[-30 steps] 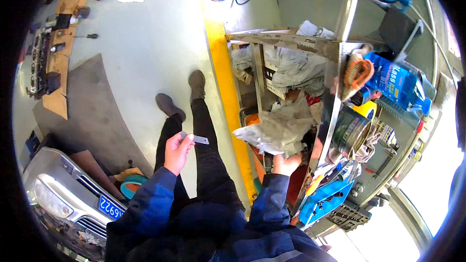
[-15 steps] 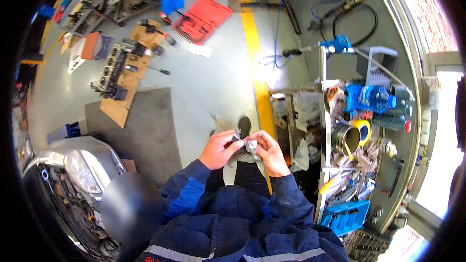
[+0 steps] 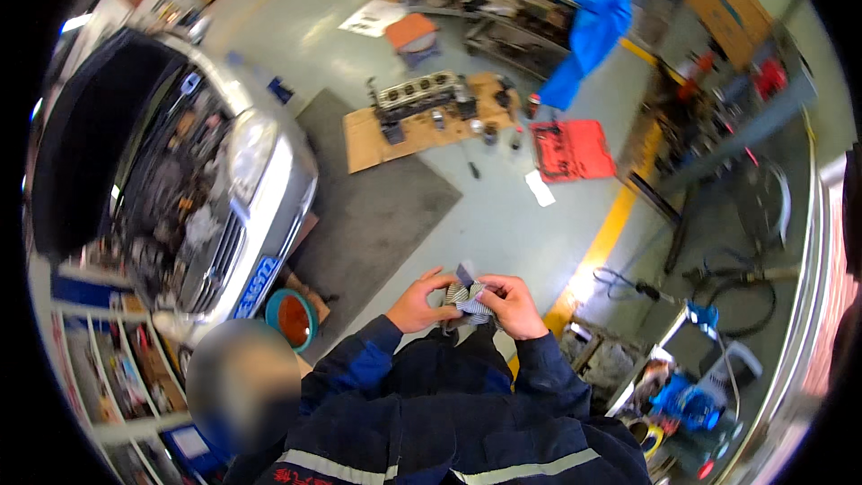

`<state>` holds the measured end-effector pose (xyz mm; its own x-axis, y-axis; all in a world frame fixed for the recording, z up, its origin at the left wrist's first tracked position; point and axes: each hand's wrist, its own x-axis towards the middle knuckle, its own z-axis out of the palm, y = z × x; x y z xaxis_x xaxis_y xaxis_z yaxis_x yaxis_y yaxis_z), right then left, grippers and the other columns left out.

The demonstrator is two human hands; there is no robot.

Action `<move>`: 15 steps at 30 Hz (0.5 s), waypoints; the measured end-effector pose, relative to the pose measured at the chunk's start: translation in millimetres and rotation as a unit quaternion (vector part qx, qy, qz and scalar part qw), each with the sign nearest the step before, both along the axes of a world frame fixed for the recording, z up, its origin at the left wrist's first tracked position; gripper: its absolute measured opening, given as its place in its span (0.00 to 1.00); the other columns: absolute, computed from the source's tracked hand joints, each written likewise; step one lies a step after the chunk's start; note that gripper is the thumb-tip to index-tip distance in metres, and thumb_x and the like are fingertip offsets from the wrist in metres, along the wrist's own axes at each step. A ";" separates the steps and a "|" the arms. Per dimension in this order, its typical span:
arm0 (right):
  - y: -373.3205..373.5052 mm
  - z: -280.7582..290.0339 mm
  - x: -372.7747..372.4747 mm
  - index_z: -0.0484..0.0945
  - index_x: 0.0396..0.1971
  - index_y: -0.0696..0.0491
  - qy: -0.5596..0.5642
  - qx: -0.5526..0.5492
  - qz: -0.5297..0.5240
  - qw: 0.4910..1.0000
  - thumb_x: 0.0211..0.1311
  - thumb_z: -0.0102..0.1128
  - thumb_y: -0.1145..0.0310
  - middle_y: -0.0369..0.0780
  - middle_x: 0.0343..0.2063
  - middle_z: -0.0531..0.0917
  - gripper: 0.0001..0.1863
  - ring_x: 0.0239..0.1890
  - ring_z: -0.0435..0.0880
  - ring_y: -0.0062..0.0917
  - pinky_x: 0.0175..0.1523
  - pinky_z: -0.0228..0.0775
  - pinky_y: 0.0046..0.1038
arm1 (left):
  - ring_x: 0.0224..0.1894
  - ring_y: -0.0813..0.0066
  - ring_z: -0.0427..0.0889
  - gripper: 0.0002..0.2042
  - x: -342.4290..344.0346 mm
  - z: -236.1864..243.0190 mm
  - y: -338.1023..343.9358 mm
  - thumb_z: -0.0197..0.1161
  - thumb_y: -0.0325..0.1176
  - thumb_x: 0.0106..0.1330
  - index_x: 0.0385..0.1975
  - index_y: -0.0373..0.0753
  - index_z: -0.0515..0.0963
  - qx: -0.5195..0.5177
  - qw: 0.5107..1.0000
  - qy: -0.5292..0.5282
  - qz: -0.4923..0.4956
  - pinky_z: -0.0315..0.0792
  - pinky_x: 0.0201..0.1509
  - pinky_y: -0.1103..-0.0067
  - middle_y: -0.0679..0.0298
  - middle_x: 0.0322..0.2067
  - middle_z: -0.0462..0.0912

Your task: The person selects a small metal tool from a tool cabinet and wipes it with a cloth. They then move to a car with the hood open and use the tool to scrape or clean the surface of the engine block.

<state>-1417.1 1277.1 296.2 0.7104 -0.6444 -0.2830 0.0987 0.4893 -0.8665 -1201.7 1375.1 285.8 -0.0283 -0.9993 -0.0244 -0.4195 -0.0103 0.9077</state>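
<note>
In front of my waist a crumpled striped rag [image 3: 470,300] is bunched between my two hands. My left hand [image 3: 420,304] pinches its left side with thumb and fingers. From the other side my right hand [image 3: 515,308] grips the same rag, fingers bent over it. A small flat greyish piece [image 3: 465,272] sticks up out of the cloth; what it is I cannot make out. The folds hide whatever else may lie inside.
A silver car [image 3: 285,184] with its hood up stands left, a basin [image 3: 312,310] of brownish contents beside it. Ahead, an engine cylinder head [image 3: 422,99] lies on cardboard [image 3: 366,154] near an open red tool case [image 3: 593,151]. A cluttered cart [image 3: 660,341] stands right.
My view has swung left, bringing more of the car and the basin into sight. Both hands still hold the rag, which is now bunched differently, with the flat piece sticking up.
</note>
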 end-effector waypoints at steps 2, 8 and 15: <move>-2.1 -10.0 22.4 0.81 0.48 0.64 0.021 -0.035 0.048 0.998 0.69 0.61 0.77 0.34 0.34 0.85 0.11 0.35 0.80 0.14 0.39 0.72 0.19 | 0.49 0.75 0.79 0.14 11.6 -0.3 27.9 0.70 0.37 0.67 0.45 0.35 0.81 0.078 0.990 0.083 0.083 0.73 0.57 0.73 0.63 0.43 0.85; 27.1 0.6 111.7 0.83 0.45 0.63 0.064 -0.110 0.142 0.982 0.65 0.61 0.79 0.33 0.31 0.85 0.10 0.31 0.78 0.13 0.36 0.69 0.18 | 0.36 0.87 0.73 0.09 33.1 20.4 106.4 0.65 0.35 0.73 0.37 0.35 0.79 0.061 0.929 0.206 0.300 0.71 0.42 0.81 0.72 0.32 0.80; 99.1 -8.7 229.5 0.79 0.52 0.65 0.028 -0.013 0.248 0.968 0.68 0.61 0.76 0.35 0.34 0.85 0.15 0.34 0.80 0.14 0.38 0.71 0.19 | 0.46 0.79 0.75 0.13 113.5 21.4 198.4 0.66 0.33 0.69 0.49 0.40 0.72 -0.108 0.842 0.358 0.390 0.71 0.51 0.76 0.66 0.45 0.79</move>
